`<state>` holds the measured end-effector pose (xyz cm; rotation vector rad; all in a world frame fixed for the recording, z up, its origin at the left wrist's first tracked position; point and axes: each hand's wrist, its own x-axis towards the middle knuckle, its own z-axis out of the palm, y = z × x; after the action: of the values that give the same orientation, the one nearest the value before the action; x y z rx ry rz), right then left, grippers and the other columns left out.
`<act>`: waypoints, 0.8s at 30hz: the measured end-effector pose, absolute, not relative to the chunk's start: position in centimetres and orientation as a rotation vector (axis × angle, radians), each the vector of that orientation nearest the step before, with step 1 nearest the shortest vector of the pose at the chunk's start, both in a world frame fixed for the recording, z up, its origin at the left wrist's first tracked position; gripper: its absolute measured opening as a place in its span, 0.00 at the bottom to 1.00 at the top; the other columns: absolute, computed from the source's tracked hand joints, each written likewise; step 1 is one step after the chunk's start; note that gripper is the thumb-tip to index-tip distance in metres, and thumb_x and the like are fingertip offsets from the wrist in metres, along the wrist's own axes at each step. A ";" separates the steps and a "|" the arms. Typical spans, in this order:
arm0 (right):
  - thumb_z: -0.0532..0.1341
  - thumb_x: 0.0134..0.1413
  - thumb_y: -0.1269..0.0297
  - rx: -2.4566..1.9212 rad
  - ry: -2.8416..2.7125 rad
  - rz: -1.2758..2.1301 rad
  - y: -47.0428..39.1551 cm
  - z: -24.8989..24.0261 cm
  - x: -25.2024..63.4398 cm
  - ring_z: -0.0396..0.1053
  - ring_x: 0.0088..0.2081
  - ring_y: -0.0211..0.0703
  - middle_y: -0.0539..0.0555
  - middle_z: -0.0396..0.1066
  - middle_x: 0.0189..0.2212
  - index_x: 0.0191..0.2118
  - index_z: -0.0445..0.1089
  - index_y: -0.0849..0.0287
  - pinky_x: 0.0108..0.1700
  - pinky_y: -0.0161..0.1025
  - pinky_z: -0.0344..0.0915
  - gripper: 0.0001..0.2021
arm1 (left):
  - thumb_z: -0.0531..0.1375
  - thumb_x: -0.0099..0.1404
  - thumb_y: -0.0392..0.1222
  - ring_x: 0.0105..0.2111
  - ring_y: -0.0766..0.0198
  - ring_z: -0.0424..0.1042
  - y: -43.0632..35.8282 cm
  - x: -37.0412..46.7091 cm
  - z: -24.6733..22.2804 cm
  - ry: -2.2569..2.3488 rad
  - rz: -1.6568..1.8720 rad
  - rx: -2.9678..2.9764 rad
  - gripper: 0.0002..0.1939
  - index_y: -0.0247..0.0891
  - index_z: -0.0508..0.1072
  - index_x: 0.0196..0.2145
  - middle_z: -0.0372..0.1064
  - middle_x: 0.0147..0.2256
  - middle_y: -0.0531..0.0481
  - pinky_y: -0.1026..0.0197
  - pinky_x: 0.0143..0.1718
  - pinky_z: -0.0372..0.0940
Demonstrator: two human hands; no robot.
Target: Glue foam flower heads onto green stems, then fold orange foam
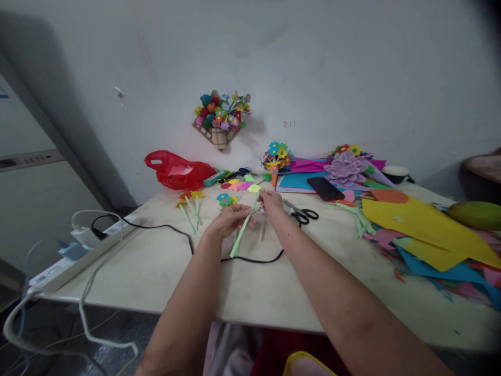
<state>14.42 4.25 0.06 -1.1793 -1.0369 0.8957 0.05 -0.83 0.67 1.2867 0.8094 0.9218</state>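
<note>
Over the middle of the table, my left hand (234, 219) pinches a light green strip (243, 233), which looks like a folded paper or foam stem. My right hand (271, 201) is closed at the strip's upper end, its fingertips close to those of the left. The strip slants down toward me, its lower end loose. Behind my hands lie blue and green flower cut-outs (226, 199) and several coloured petal pieces (245, 185). On the left, orange flowers with light green stems (191, 208) rest on the table. Black-handled scissors (303, 213) lie just right of my right hand.
A black cable (258, 260) crosses the table below my hands, running from a white power strip (90, 250). A red plastic bag (178, 171) sits back left. At right are a phone (324, 188), yellow sheets (422, 222) and a mango-like fruit (475, 215). A flower basket (219, 125) hangs on the wall.
</note>
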 end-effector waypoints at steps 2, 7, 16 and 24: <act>0.54 0.45 0.60 -1.193 -1.008 0.814 4.5 -0.1 14.6 0.53 0.16 0.31 0.47 0.62 0.16 0.21 0.64 0.61 0.19 0.30 0.50 0.10 | 0.66 0.47 0.44 0.19 0.68 0.69 -0.9 0.1 0.7 0.819 0.901 1.310 0.18 0.34 0.68 0.33 0.70 0.22 0.48 0.71 0.14 0.49; 0.53 0.46 0.59 -1.179 -1.022 0.829 4.4 -0.1 14.6 0.53 0.16 0.31 0.47 0.63 0.17 0.21 0.63 0.60 0.19 0.30 0.50 0.11 | 0.62 0.52 0.50 0.16 0.69 0.66 -0.9 0.3 0.6 0.906 0.896 1.314 0.16 0.33 0.68 0.31 0.69 0.20 0.48 0.71 0.12 0.46; 0.59 0.42 0.63 -0.994 -1.269 1.186 2.3 0.6 12.8 0.52 0.15 0.29 0.45 0.60 0.13 0.19 0.62 0.61 0.17 0.29 0.47 0.09 | 0.64 0.48 0.47 0.14 0.73 0.62 -0.3 0.3 -0.3 0.884 1.071 1.315 0.15 0.34 0.65 0.23 0.65 0.18 0.54 0.69 0.15 0.51; 0.59 0.44 0.61 -1.118 -1.275 1.108 2.7 0.4 13.5 0.50 0.14 0.29 0.43 0.55 0.12 0.18 0.59 0.60 0.17 0.30 0.46 0.12 | 0.63 0.48 0.49 0.13 0.71 0.63 -0.5 0.7 -0.3 0.927 0.984 1.400 0.16 0.34 0.65 0.22 0.67 0.17 0.52 0.68 0.14 0.49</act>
<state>13.45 2.72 0.43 -1.1183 -1.2747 1.1085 0.73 -0.53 -0.35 1.3996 0.9265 0.9836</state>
